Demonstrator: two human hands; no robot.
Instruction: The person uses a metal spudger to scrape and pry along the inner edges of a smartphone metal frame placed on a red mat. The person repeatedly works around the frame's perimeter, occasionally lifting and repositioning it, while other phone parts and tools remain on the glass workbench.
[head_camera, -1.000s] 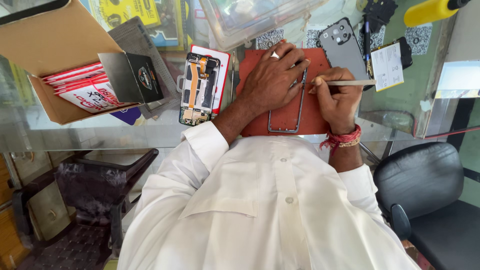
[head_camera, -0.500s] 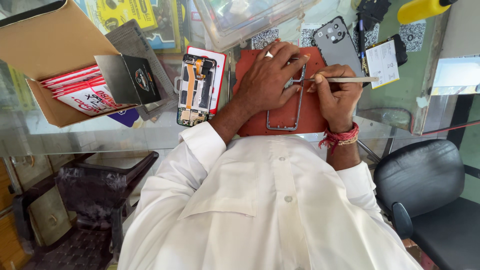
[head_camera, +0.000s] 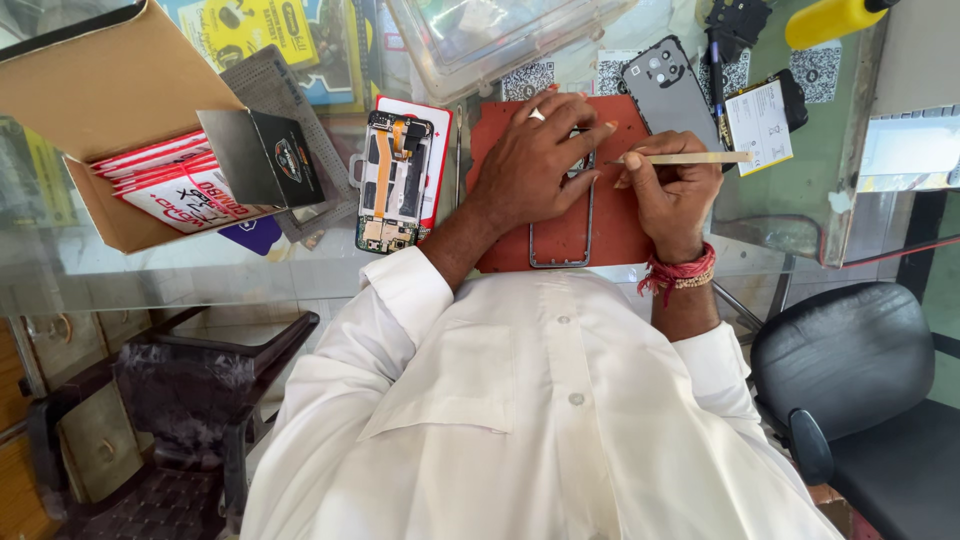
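- Left hand (head_camera: 540, 160): lies flat, fingers spread, pressing the upper part of a thin metal phone frame (head_camera: 560, 245) onto the red work mat (head_camera: 610, 230); its grip is open, closing on nothing.
- Right hand (head_camera: 670, 190): at 3 o'clock of the left hand and just beside it; its grip is closed, pen-fashion, on a slim pale stick tool (head_camera: 690, 158); the tool's tip points toward 9 o'clock and meets the frame's right edge near the left fingertips; a red thread band sits on the wrist.
- Phone frame: rests on the mat at the centre of the glass desk (head_camera: 800, 215); its lower end shows bare at 6 o'clock of the left hand.
- Opened phone body (head_camera: 392, 180): at 9 o'clock of the mat, lying on a red-edged white card; inner parts face up.
- Grey back cover (head_camera: 665, 85): at 1 o'clock of the mat, touching its corner.
- Cardboard box (head_camera: 110, 90): far at 9 o'clock, open, holding flat red-and-white packets.
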